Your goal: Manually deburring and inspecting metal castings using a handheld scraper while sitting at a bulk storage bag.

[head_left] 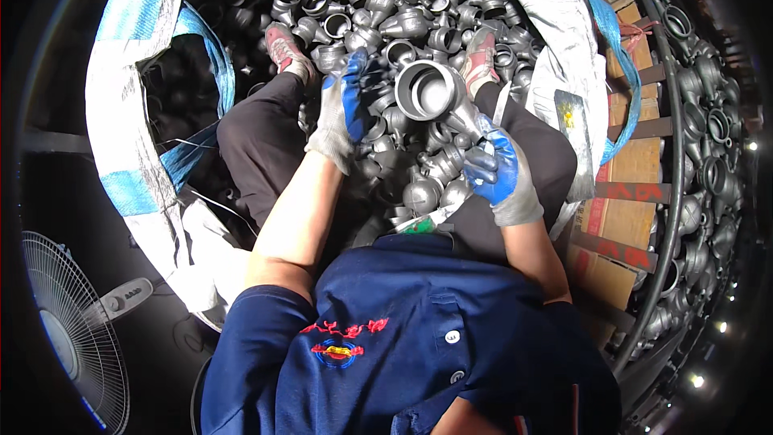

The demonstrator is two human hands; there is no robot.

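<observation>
My right hand (498, 163), in a grey knit glove with a blue coated palm, is closed around the narrow neck of a grey metal casting (435, 95). The casting's wide round mouth faces up, and its hollow inside is brightly lit. My left hand (346, 105), in a matching glove, is raised over the pile with its fingers stretched out and nothing in it. Below and around both hands lies a heap of similar grey castings (403, 24), each with a round body, a cup-like opening and a tapering neck.
A white woven bulk bag (129, 137) with blue straps (624, 80) surrounds the heap; my legs and pink shoes (481, 60) rest among the castings. To the right, a metal-barred crate (644, 193) lined with cardboard holds more castings. A fan (72, 338) stands at lower left.
</observation>
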